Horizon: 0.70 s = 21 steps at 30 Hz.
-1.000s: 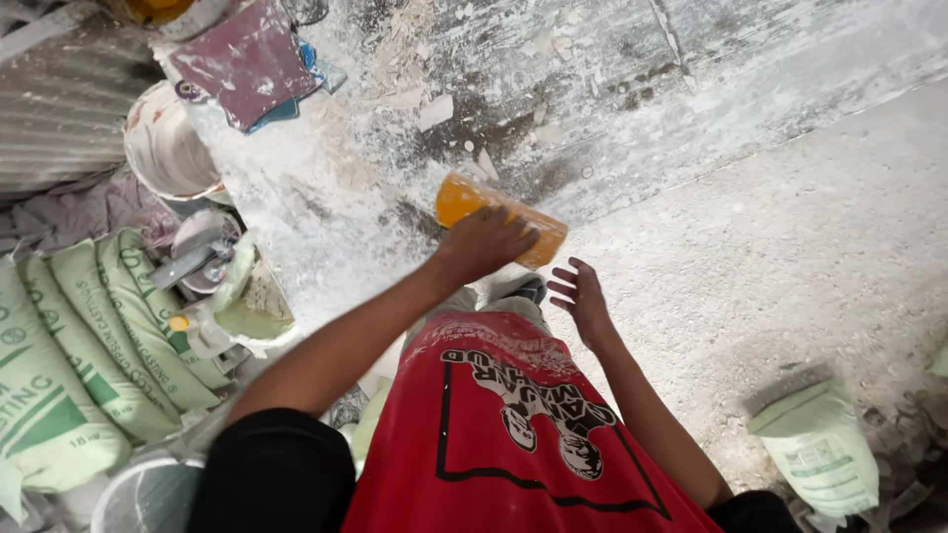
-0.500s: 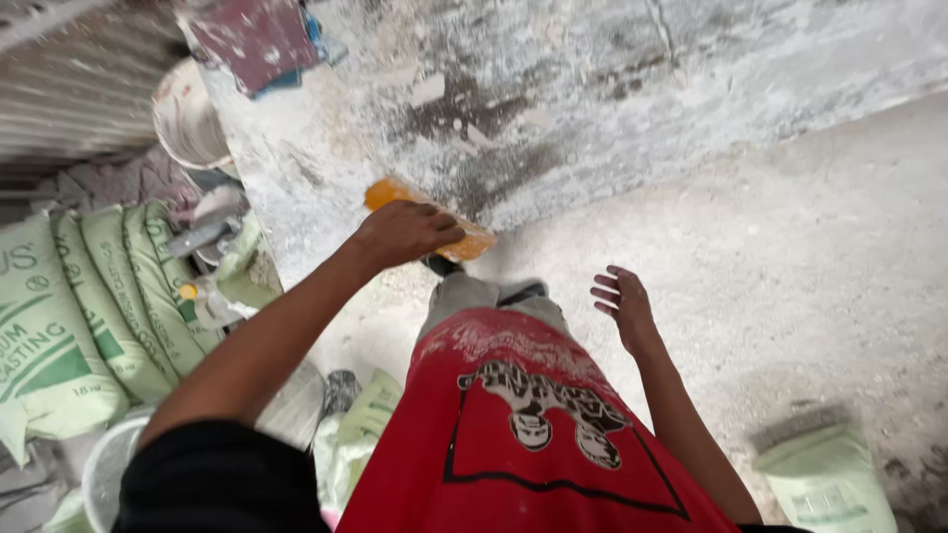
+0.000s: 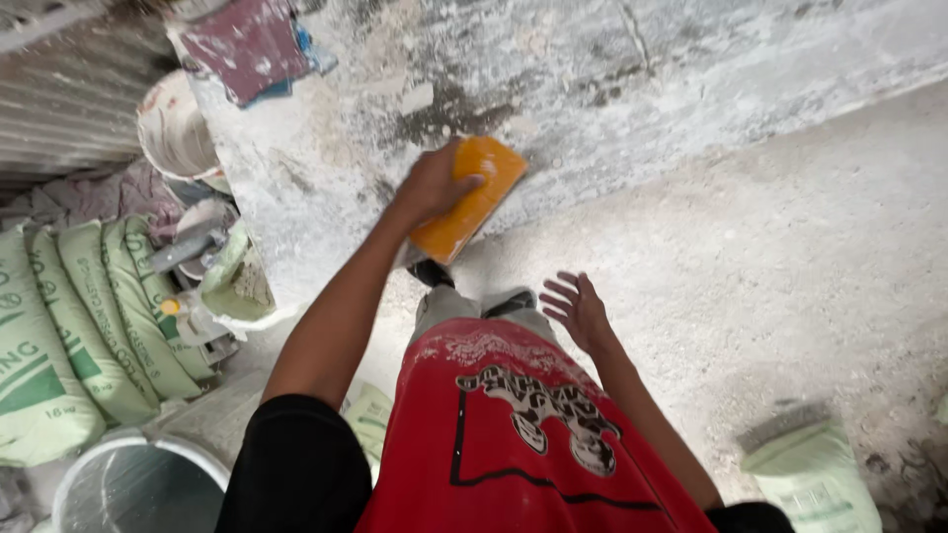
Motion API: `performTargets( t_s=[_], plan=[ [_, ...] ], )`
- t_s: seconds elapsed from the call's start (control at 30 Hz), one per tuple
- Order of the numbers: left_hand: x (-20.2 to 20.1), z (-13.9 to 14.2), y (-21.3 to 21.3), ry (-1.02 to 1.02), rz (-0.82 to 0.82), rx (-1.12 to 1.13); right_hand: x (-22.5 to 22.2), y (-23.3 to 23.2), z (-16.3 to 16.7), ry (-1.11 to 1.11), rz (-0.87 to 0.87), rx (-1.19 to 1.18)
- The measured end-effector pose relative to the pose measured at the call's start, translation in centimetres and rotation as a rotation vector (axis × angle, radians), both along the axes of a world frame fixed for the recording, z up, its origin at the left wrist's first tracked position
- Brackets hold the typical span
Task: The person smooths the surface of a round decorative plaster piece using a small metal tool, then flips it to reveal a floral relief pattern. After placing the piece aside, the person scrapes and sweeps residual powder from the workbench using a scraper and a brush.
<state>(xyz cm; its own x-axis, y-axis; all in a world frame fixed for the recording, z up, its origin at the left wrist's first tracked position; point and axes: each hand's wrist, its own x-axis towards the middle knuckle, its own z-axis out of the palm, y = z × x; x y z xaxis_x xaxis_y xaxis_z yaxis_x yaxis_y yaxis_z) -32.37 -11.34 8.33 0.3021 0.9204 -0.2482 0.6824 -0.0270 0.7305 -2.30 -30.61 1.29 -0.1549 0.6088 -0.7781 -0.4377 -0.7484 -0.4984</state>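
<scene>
My left hand (image 3: 432, 186) grips the flat orange rectangular sanding block (image 3: 468, 197) against the grey plastered wall (image 3: 553, 89); my right hand (image 3: 576, 308) hangs open, empty, bare floor (image 3: 790, 266) beside it.

Patchy grey wall (image 3: 691, 59); dusty concrete floor (image 3: 790, 257)

The left hand (image 3: 430, 188) and orange float (image 3: 469, 197) are motion-blurred; the bucket (image 3: 138, 489) and green sack (image 3: 815, 474) are cut off at the bottom edge.
</scene>
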Motion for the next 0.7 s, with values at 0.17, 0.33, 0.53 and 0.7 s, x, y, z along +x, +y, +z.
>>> performTargets(
  t_s=[0.17,0.33,0.53,0.7],
  plan=[
    [3.7,-0.5,-2.4,0.005,0.118,-0.11,2.2,-0.1,0.4,-0.07,-0.133,0.002],
    [6.1,1.8,-3.2,-0.055,0.17,-0.005,4.4,-0.7,0.6,-0.173,-0.12,0.017],
    [0.0,2.4,-1.8,-0.019,0.249,0.015,4.6,-1.7,1.1,-0.165,-0.23,-0.028],
    [0.1,1.2,-0.4,0.042,0.205,0.034,2.5,0.1,1.8,-0.07,-0.105,-0.034]
  ],
)
